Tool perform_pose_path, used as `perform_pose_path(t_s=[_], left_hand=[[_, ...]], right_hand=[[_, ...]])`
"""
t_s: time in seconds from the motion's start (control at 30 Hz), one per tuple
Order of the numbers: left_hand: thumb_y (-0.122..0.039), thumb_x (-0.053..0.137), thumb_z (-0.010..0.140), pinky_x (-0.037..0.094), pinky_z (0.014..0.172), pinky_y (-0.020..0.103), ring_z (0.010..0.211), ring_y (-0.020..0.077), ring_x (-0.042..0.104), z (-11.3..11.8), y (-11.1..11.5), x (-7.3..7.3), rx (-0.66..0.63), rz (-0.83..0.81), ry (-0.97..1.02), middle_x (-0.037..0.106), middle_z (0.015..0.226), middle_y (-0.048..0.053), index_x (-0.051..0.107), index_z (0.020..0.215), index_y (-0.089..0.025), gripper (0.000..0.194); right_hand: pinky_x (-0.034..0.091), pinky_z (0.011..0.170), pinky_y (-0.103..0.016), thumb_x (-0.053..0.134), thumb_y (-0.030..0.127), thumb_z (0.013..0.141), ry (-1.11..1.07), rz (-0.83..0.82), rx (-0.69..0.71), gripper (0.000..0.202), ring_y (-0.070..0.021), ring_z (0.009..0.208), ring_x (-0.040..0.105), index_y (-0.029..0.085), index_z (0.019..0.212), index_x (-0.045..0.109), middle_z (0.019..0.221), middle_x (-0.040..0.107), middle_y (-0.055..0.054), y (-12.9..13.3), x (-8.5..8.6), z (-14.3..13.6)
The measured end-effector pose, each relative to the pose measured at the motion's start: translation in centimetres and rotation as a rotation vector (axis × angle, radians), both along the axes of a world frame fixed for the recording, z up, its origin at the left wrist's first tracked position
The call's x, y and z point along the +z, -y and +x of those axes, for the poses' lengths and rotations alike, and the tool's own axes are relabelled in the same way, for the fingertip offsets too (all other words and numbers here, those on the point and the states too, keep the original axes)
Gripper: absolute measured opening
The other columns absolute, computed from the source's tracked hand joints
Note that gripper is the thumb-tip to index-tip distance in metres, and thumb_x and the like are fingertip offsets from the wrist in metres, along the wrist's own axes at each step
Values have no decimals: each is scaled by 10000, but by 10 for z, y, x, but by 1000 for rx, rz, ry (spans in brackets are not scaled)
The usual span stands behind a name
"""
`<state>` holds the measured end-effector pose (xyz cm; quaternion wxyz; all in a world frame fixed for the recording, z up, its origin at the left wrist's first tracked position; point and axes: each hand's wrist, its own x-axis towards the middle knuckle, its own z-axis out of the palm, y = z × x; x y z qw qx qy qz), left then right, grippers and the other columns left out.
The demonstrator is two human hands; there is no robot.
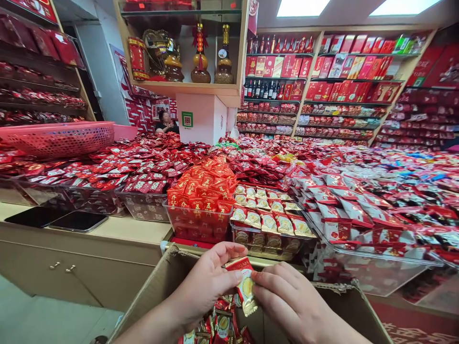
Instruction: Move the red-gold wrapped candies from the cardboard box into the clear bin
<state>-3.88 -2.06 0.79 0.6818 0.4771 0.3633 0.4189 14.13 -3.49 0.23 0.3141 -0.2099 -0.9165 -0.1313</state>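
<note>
Both hands hold wrapped candy in red, white and gold [247, 285] above an open cardboard box [155, 295]. My left hand [210, 274] grips its left side, thumb on the front and fingers curved over the top. My right hand [287, 294] pinches the right edge with its fingers bent. Whether more than one packet is in the hands I cannot tell. Loose packets of the same look [223, 326] lie inside the box below. Just beyond the hands, a clear bin [265, 243] carries matching packets [268, 220] laid in neat rows.
Left of that bin stands a clear bin [199, 225] heaped with orange-red packets. A larger bin [380, 255] of red-and-white packets is at right. Two dark phones [79, 220] lie on the counter [139, 229]. A pink basket [60, 138] sits behind them. A person [165, 123] is in the background.
</note>
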Motion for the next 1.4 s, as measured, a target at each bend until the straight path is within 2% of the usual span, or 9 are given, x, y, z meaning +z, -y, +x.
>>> perform_pose_path(t_s=[0.23, 0.33, 0.47, 0.6, 0.77, 0.93, 1.03, 1.13, 1.4], left_hand=[[-294, 513, 770, 465, 617, 268, 768, 163, 578, -4, -8, 8, 57, 69, -229, 575, 1046, 68, 520, 1034, -173, 290], [-292, 451, 816, 463, 726, 314, 861, 194, 572, -9, -21, 13, 119, 368, -434, 623, 970, 57, 551, 1036, -176, 268], [-167, 411, 828, 319, 963, 364, 1070, 200, 458, -11, -41, 20, 259, 930, -840, 564, 1153, 63, 558, 1102, -172, 311], [-137, 395, 823, 369, 917, 416, 1060, 238, 434, -8, -56, 15, 229, 1211, -1179, 511, 1223, 105, 499, 1178, -125, 370], [-155, 420, 820, 417, 852, 440, 1032, 260, 429, -10, -61, 8, 209, 1308, -1272, 558, 1151, 86, 543, 1100, -152, 307], [-140, 411, 824, 417, 863, 389, 954, 209, 483, -15, -66, 11, 305, 1362, -1106, 611, 967, 84, 609, 880, -146, 206], [-154, 401, 835, 390, 904, 391, 1010, 208, 463, -16, -74, 15, 350, 1383, -1087, 586, 1065, 94, 570, 1017, -128, 250], [-212, 409, 843, 364, 917, 440, 1108, 250, 393, -16, -83, 16, 253, 1398, -1198, 529, 1209, 64, 500, 1167, -164, 339], [-271, 418, 841, 331, 903, 454, 1150, 291, 345, -11, -86, 15, 212, 1406, -1338, 535, 1216, 49, 526, 1155, -164, 349]], right_hand=[[409, 608, -303, 437, 95, 806, -50, -31, 7, 116, -154, 708, 500, 127, 858, 535, 858, 619, -79, -3, -1, 2], [400, 668, -320, 488, 63, 764, -162, 43, -87, 150, -174, 790, 500, 134, 893, 510, 930, 602, -93, -14, 9, 9], [379, 698, -334, 479, 81, 777, -129, 165, -291, 62, -193, 825, 517, 136, 779, 508, 943, 614, -99, -47, 23, 7], [351, 691, -347, 451, 118, 803, 34, 158, -512, 85, -205, 800, 524, 141, 764, 524, 967, 623, -80, -83, 25, -10], [336, 728, -342, 430, 113, 807, 105, 33, -576, 110, -193, 809, 533, 148, 830, 531, 982, 616, -70, -99, 19, -26], [339, 779, -345, 484, 209, 799, 57, -110, -450, 66, -186, 832, 527, 159, 805, 527, 1017, 605, -61, -91, 17, -25], [329, 825, -373, 503, 268, 798, 23, -136, -390, 107, -199, 894, 506, 164, 798, 529, 1078, 578, -71, -89, 16, -22], [323, 850, -399, 505, 280, 796, -4, -168, -364, 120, -207, 927, 499, 168, 828, 534, 1088, 567, -81, -88, 16, -20], [306, 917, -408, 513, 211, 777, -16, -188, -390, 227, -218, 1035, 453, 173, 1000, 531, 1124, 543, -89, -76, 9, -6]])
